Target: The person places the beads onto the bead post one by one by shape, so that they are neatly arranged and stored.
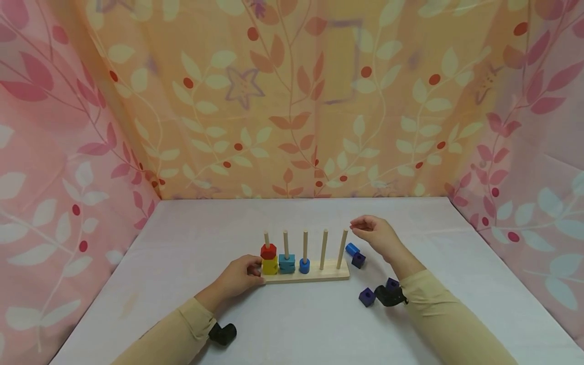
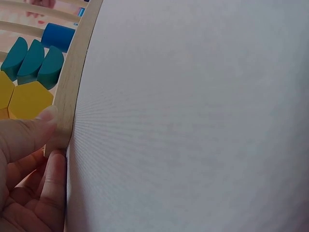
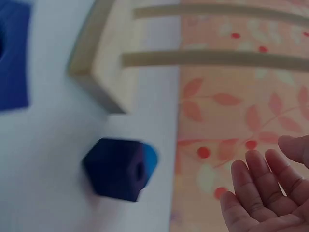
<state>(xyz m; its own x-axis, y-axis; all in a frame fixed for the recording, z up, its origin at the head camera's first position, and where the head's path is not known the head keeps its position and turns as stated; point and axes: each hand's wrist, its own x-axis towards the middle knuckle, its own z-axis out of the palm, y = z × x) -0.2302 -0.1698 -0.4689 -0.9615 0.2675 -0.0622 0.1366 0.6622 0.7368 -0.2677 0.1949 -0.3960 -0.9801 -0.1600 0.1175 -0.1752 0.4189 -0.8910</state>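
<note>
A wooden peg stand [image 1: 315,276] with upright pegs lies on the table. My left hand [image 1: 239,276] pinches its left end, thumb over the base and fingers at its underside in the left wrist view. On the pegs sit yellow blocks [image 1: 269,266] topped by a red block [image 1: 268,251], teal blocks [image 1: 287,264] and a blue cylinder [image 1: 304,266]. The two right pegs are bare. Beside the top of the rightmost peg hovers my right hand [image 1: 371,232], its fingers loosely bent with nothing in them. Below it lie a loose blue cylinder [image 1: 352,249] and a purple block [image 1: 358,260].
Two more purple blocks, one nearer [image 1: 367,297] and one partly hidden [image 1: 392,284] behind the black wrist device [image 1: 389,296], lie right of the stand. Floral cloth [image 1: 292,126] hangs behind and at both sides of the white-covered table [image 1: 292,324].
</note>
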